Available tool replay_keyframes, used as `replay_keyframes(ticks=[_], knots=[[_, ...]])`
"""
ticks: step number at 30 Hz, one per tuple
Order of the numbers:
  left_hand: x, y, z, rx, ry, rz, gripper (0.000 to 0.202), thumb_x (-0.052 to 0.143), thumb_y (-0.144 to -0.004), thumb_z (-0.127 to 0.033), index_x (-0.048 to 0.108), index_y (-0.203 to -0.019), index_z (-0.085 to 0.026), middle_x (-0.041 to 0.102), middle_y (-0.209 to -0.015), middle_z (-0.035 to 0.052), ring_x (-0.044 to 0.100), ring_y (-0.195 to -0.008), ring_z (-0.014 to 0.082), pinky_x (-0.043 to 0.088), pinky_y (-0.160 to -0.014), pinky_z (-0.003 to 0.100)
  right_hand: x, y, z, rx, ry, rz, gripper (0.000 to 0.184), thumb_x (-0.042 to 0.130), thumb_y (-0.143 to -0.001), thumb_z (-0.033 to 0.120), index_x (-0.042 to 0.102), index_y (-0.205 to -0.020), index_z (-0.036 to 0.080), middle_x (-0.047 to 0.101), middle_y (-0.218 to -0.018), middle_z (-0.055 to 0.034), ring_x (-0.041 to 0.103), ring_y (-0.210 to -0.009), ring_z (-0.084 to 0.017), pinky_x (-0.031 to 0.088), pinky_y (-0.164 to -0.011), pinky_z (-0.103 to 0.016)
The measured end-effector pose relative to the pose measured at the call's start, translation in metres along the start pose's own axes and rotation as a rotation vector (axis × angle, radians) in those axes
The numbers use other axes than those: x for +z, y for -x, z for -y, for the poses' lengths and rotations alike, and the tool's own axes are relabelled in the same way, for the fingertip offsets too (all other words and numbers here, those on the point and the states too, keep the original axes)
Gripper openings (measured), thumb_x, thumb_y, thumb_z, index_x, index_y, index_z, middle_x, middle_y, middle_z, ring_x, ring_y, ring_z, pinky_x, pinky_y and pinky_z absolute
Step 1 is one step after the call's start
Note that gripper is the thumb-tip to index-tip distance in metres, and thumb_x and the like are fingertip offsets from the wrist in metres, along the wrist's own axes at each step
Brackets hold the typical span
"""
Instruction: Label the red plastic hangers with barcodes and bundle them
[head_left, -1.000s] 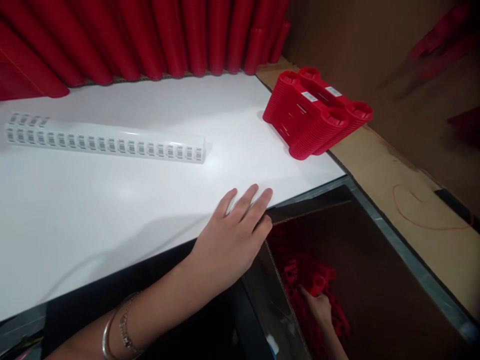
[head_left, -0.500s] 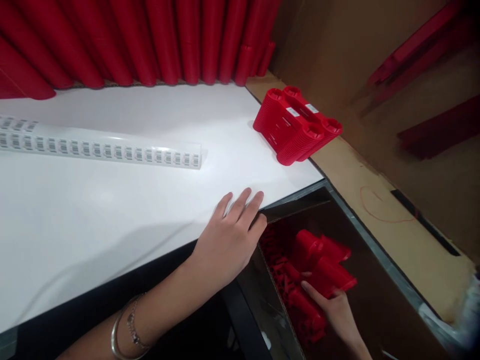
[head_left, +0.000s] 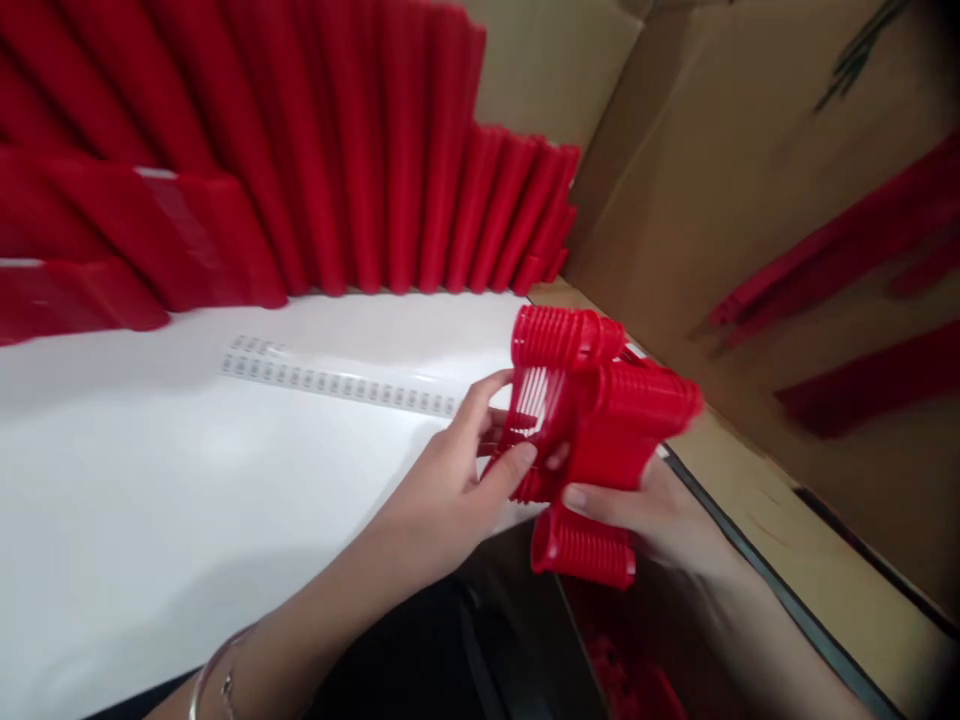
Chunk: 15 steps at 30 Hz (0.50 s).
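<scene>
Both hands hold a stack of red plastic parts [head_left: 600,420] in the air above the white table's right front edge. My left hand [head_left: 457,480] grips the stack's left side, thumb and fingers pinched on its ribbed edge. My right hand [head_left: 652,515] supports it from below and behind, thumb pressed on the front. The stack has round tube-like corners and hides whatever lies behind it on the table.
A strip of barcode labels [head_left: 337,384] lies on the white table [head_left: 150,500]. Long stacks of red parts [head_left: 360,170] lean along the back. Cardboard walls [head_left: 720,200] stand to the right. More red parts [head_left: 637,690] lie in a dark box below.
My right hand lifted a stack of red parts out of the box below the table. My left hand left the table edge and took hold of the stack. The view tilted up.
</scene>
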<state>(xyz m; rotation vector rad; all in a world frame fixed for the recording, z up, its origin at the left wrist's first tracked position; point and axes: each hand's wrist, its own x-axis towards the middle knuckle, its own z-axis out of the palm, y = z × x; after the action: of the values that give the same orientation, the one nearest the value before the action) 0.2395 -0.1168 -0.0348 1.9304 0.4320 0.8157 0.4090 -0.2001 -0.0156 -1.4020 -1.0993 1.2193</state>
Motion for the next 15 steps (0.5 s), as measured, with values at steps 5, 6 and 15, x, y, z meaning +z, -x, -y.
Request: replay_keyframes(ticks=[5, 6, 15], knots=[[-0.079, -0.001, 0.001, -0.183, 0.119, -0.253, 0.047, 0.043, -0.086, -0.025, 0.026, -0.129, -0.023, 0.059, -0.100, 0.0083, 0.060, -0.086, 0.0178, 0.051, -0.072, 0.034, 0.061, -0.089, 0.029, -0.058, -0.119, 0.278, 0.021, 0.070, -0.065, 0.022, 0.065, -0.085, 0.015, 0.066, -0.077, -0.0015, 0.062, -0.074, -0.016, 0.050, -0.071, -0.030], [-0.095, 0.000, 0.006, -0.232, 0.113, -0.288, 0.047, 0.045, -0.085, -0.026, 0.027, -0.128, -0.023, 0.060, -0.096, 0.0069, 0.061, -0.084, 0.0175, 0.050, -0.073, 0.034, 0.073, -0.106, 0.032, -0.042, -0.149, 0.326, 0.021, 0.070, -0.065, 0.022, 0.066, -0.084, 0.015, 0.067, -0.078, -0.0020, 0.062, -0.074, -0.015, 0.049, -0.071, -0.029], [-0.190, -0.017, 0.072, -0.451, 0.303, -0.488, 0.049, 0.062, -0.075, -0.025, 0.039, -0.118, -0.017, 0.062, -0.074, 0.0026, 0.060, -0.065, 0.0156, 0.045, -0.060, 0.026, 0.142, -0.224, 0.036, 0.075, -0.284, 0.617, 0.031, 0.072, -0.061, 0.017, 0.062, -0.089, 0.009, 0.068, -0.085, -0.0081, 0.063, -0.080, -0.018, 0.048, -0.078, -0.031]])
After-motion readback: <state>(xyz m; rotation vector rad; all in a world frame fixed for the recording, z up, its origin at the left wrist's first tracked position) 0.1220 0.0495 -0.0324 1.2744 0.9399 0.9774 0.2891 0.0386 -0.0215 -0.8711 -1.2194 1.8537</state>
